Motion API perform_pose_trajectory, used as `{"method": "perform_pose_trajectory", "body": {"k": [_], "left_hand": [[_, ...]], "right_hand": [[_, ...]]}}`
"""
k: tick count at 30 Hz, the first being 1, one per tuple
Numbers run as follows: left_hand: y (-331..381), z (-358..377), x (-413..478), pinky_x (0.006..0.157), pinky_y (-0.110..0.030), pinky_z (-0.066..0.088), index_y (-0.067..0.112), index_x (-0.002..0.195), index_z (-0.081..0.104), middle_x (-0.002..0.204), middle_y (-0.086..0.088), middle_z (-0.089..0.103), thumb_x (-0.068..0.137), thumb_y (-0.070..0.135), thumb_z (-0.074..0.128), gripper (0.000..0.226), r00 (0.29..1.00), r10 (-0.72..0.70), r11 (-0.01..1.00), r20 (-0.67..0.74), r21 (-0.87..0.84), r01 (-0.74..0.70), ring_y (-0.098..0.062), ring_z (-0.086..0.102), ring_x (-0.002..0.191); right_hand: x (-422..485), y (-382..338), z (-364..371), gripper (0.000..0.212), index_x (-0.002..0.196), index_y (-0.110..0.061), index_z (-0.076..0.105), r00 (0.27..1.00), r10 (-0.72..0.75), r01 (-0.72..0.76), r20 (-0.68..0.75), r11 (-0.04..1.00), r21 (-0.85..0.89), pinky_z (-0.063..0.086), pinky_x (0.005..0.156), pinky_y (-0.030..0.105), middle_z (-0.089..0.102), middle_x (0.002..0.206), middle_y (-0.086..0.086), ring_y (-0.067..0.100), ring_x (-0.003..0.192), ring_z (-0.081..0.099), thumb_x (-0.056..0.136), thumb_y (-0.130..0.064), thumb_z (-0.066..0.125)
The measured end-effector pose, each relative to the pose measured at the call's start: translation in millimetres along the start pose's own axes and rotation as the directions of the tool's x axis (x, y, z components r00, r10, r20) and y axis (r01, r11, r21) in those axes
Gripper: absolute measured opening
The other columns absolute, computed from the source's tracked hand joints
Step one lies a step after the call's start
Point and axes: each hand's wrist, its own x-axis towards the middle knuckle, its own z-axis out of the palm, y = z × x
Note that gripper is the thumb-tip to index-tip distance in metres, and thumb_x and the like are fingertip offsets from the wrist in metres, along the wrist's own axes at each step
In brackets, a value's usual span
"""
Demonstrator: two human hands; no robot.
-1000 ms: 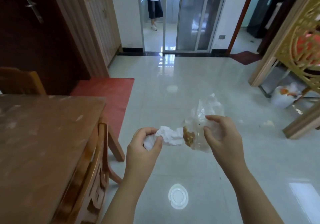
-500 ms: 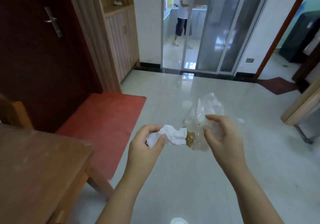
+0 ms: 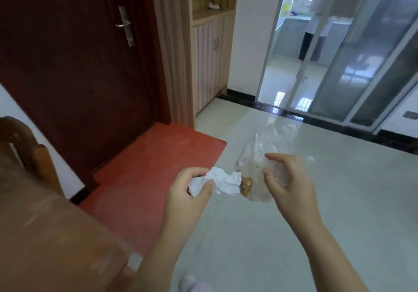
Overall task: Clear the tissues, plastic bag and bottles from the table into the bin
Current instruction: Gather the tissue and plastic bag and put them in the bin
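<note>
The left hand (image 3: pixel 187 192) has its fingers (image 3: pixel 207 188) clenched on a crumpled white paper tissue (image 3: pixel 222 182). The right hand (image 3: pixel 288 179) grips a clear, thin plastic bag (image 3: pixel 255 156), thumb and forefinger pinching its film. Both items are held above the pale tiled floor (image 3: pixel 339 190), tissue touching the bag's brown contents (image 3: pixel 246 186).

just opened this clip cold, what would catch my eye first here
Centre frame, two bare hands meet over the pale tiled floor: the left hand pinches a crumpled white tissue, and the right hand grips a clear plastic bag with something brown inside. Behind them, a red mat lies before a dark red door, with the wooden table at lower left.
</note>
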Motion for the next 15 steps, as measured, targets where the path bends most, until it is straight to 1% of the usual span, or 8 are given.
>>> {"method": "perform_pose_trajectory", "body": {"k": [2, 5, 8, 10, 13, 15], "left_hand": [[-9, -4, 42, 0.059, -0.018, 0.043, 0.029, 0.082, 0.064, 0.081, 0.012, 0.066, 0.08, 0.009, 0.067, 0.021, 0.999, -0.007, 1.0, -0.037, -0.015, 0.007, -0.006, 0.056, 0.065], [-18, -16, 106, 0.057, -0.016, 0.042, 0.028, 0.08, 0.064, 0.079, 0.01, 0.066, 0.08, 0.006, 0.066, 0.022, 0.995, -0.03, 0.999, -0.096, -0.028, 0.027, -0.004, 0.054, 0.061], [-26, -34, 162, 0.058, -0.018, 0.043, 0.028, 0.081, 0.064, 0.08, 0.01, 0.066, 0.079, 0.006, 0.066, 0.023, 0.987, -0.011, 1.0, -0.162, 0.009, 0.013, -0.007, 0.056, 0.063], [-34, -49, 192, 0.059, -0.02, 0.045, 0.029, 0.082, 0.064, 0.081, 0.012, 0.066, 0.078, 0.007, 0.067, 0.023, 0.976, -0.001, 0.999, -0.218, 0.047, 0.011, -0.008, 0.058, 0.067], [-49, -71, 224, 0.061, -0.022, 0.048, 0.03, 0.083, 0.064, 0.088, 0.017, 0.065, 0.076, 0.021, 0.065, 0.012, 0.953, 0.008, 0.992, -0.302, 0.121, 0.03, -0.003, 0.06, 0.072], [-61, -84, 242, 0.06, -0.02, 0.049, 0.035, 0.081, 0.061, 0.091, 0.022, 0.063, 0.071, 0.03, 0.06, 0.011, 0.934, -0.002, 0.988, -0.358, 0.144, 0.057, -0.001, 0.06, 0.075]], "right_hand": [[39, 2, 28, 0.029, 0.098, -0.014, 0.063, 0.999, -0.027, 0.027, 0.022, 1.0, -0.002, 0.03, 0.075, -0.002, 0.056, 0.091, -0.002, -0.019, 0.089, 0.044, 0.075, 0.004, 0.067], [102, -3, 72, 0.029, 0.098, -0.014, 0.063, 0.995, -0.07, 0.07, 0.066, 0.998, -0.004, 0.03, 0.075, -0.001, 0.055, 0.09, -0.004, -0.018, 0.089, 0.044, 0.075, 0.003, 0.067], [154, -11, 119, 0.03, 0.098, -0.017, 0.062, 0.989, -0.107, 0.104, 0.099, 0.994, 0.036, 0.031, 0.074, -0.001, 0.055, 0.09, -0.004, -0.015, 0.089, 0.045, 0.075, 0.002, 0.067], [179, -16, 151, 0.032, 0.097, -0.024, 0.06, 0.985, -0.115, 0.105, 0.131, 0.991, 0.084, 0.031, 0.073, 0.0, 0.056, 0.092, -0.002, -0.014, 0.089, 0.046, 0.076, 0.0, 0.066], [208, -21, 198, 0.032, 0.096, -0.03, 0.057, 0.971, -0.104, 0.07, 0.216, 0.984, 0.161, 0.034, 0.071, 0.001, 0.058, 0.096, -0.001, -0.012, 0.089, 0.047, 0.078, -0.004, 0.064], [226, -25, 228, 0.032, 0.095, -0.032, 0.056, 0.955, -0.113, 0.062, 0.273, 0.98, 0.19, 0.033, 0.071, 0.0, 0.057, 0.096, -0.003, -0.012, 0.09, 0.047, 0.079, -0.005, 0.064]]}}
